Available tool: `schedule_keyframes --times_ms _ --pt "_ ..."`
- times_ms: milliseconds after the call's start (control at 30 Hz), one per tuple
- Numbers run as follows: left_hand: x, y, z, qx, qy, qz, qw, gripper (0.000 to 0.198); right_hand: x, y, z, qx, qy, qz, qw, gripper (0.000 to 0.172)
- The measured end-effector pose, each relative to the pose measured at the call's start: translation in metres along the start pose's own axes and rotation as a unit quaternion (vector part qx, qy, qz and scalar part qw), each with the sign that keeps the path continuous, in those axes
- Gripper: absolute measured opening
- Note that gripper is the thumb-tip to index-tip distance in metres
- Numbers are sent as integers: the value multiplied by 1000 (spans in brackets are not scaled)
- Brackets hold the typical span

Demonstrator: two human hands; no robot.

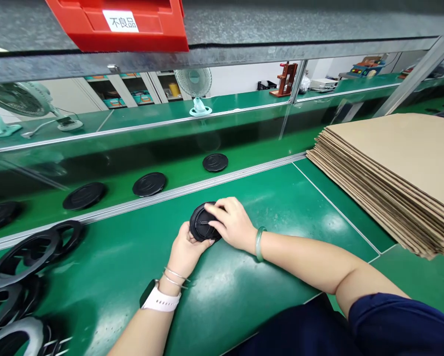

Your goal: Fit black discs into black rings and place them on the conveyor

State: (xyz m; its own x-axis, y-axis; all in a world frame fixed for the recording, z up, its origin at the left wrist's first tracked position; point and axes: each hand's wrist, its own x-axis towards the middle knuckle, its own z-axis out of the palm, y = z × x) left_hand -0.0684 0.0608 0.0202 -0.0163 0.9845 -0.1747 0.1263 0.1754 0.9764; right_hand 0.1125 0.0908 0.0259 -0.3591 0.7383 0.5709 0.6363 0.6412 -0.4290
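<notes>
Above the green tabletop (281,217), both hands hold a round black plastic part (199,223), with a raised rim and a short bar across its middle. My left hand (187,251) is closed around its lower left edge, thumb along the near side. From the right, my right hand (235,225) grips it too, fingers over the top and far edge and thumb near the middle bar. The fingers hide the part's right side. Further back, a flat black disc (215,162) lies on the green belt, with several similar discs to its left.
Several black rings (25,257) are piled at the left. A thick stack of cardboard sheets (400,163) sits at the right. A metal rail (192,185) borders the belt. Overhead, a red bin (133,37) hangs from a metal beam. Fans (194,84) stand behind.
</notes>
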Motion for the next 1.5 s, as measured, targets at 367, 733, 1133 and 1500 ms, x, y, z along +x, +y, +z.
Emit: schedule_keyframes --times_ms 367,733,1133,1500 --pt "-1 -8 1 42 -12 23 999 72 7 21 21 257 -7 251 933 9" --pt "-2 -1 4 4 -22 0 1000 72 8 21 22 302 26 263 916 20" --pt "1 -8 1 -6 -35 -4 999 73 11 22 19 380 -94 273 879 50" --pt "3 -11 -5 4 -100 13 995 76 94 129 -26 22 1 275 961 39"
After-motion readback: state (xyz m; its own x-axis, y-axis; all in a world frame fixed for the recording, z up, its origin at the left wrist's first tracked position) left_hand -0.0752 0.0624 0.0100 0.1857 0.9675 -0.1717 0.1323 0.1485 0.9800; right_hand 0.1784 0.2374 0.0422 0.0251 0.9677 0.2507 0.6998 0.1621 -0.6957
